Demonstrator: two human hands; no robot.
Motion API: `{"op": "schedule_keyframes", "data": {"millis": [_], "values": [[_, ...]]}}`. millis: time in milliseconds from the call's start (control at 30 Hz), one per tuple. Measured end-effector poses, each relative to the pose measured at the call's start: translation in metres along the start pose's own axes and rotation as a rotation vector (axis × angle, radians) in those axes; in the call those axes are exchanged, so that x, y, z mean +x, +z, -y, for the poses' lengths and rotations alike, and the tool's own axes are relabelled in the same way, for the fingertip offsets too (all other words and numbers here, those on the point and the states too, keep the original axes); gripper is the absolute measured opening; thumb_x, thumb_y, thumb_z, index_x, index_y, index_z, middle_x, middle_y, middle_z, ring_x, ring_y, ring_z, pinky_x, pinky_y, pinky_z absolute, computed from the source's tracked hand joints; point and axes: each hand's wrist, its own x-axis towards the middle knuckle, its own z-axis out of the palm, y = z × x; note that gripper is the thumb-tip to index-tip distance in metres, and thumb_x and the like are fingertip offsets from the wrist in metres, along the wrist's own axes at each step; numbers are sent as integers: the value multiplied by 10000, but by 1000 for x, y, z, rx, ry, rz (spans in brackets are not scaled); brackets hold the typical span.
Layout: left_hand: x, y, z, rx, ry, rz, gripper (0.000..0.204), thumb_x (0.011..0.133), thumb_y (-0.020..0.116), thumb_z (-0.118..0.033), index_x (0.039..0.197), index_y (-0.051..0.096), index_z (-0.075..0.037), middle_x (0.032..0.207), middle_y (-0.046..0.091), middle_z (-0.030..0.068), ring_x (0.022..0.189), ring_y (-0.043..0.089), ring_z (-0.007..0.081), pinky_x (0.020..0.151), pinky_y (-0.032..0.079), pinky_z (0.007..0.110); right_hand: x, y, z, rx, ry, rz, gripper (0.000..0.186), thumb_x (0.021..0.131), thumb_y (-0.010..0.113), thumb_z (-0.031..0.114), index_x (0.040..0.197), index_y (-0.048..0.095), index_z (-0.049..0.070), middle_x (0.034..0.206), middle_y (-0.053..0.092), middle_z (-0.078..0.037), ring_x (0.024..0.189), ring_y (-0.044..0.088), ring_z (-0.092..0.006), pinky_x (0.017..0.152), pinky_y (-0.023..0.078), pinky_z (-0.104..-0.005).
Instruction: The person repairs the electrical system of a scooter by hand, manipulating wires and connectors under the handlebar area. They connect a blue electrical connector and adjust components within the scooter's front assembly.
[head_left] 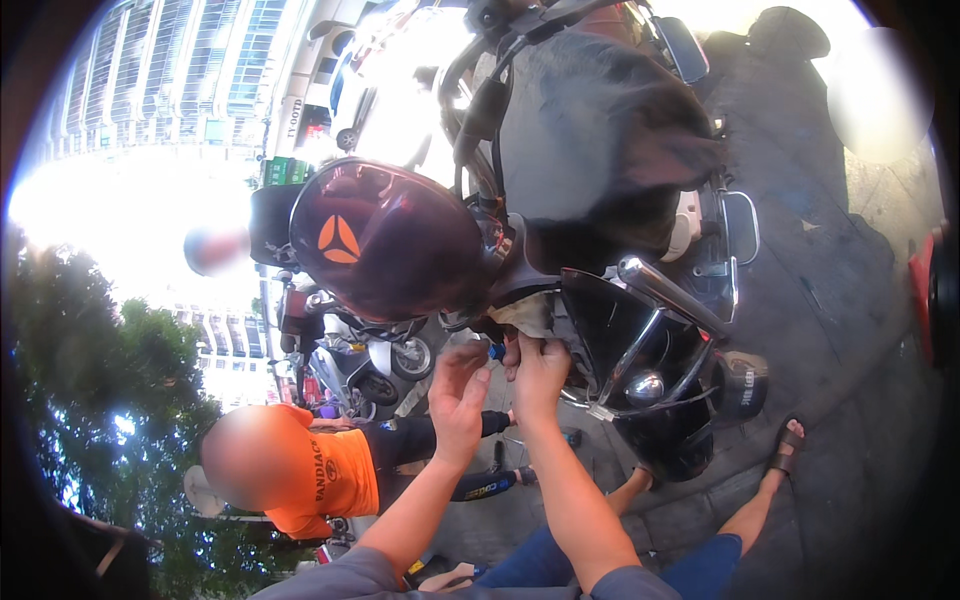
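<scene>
Both my hands are at the opened, dark body of a motorcycle or scooter, just below a glossy dark rounded shell (pixel 400 245) with an orange emblem. My left hand (pixel 460 400) has its fingers curled in beside a small blue part (pixel 496 351); what its fingertips pinch is hard to make out. My right hand (pixel 538 375) is closed right beside it, fingertips pressed together under a pale, crumpled-looking piece (pixel 527 315). Its fingers hide whatever they grip. Right of it lie a black panel (pixel 620 335) and a chrome tube (pixel 675 297).
A large black cover (pixel 605 140) fills the top, with a mirror (pixel 682 48) beside it. A person in an orange shirt (pixel 330 475) is at lower left, near parked scooters (pixel 370 365). A sandalled foot (pixel 787 447) rests on the grey pavement (pixel 840 400) at right.
</scene>
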Motion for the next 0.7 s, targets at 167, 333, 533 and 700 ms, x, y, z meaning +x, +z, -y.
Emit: {"op": "schedule_keyframes", "data": {"millis": [167, 333, 533, 700], "values": [[26, 29, 9, -258, -223, 107, 231, 1018, 600, -163, 1199, 605, -19, 762, 575, -6, 605, 488, 68, 560, 383, 214, -10, 9, 33, 178, 147, -20, 270, 1045, 615, 215, 827, 555, 69, 588, 471, 34, 439, 400, -68, 404, 297, -250], [37, 39, 8, -496, -366, 113, 171, 1003, 627, -136, 1133, 590, -32, 752, 590, 23, 489, 457, 56, 424, 337, 224, -14, 9, 39, 34, 89, -37, 172, 1060, 553, 187, 956, 578, 52, 591, 463, 25, 421, 378, -71, 386, 288, -251], [39, 34, 24, -519, -337, 79, 214, 967, 664, -95, 1142, 612, 17, 891, 666, 54, 665, 571, 87, 579, 458, 255, -26, 7, 47, -49, 174, 10, 142, 1066, 532, 204, 1065, 568, 67, 602, 447, 25, 441, 363, -70, 397, 284, -239], [36, 32, 26, -454, -430, 91, 268, 967, 649, -87, 1193, 634, 56, 1118, 700, 98, 998, 629, 137, 905, 494, 303, -25, -3, 61, -63, 264, 56, 145, 1071, 513, 233, 1059, 528, 89, 615, 451, 17, 456, 374, -73, 398, 292, -230]]}}
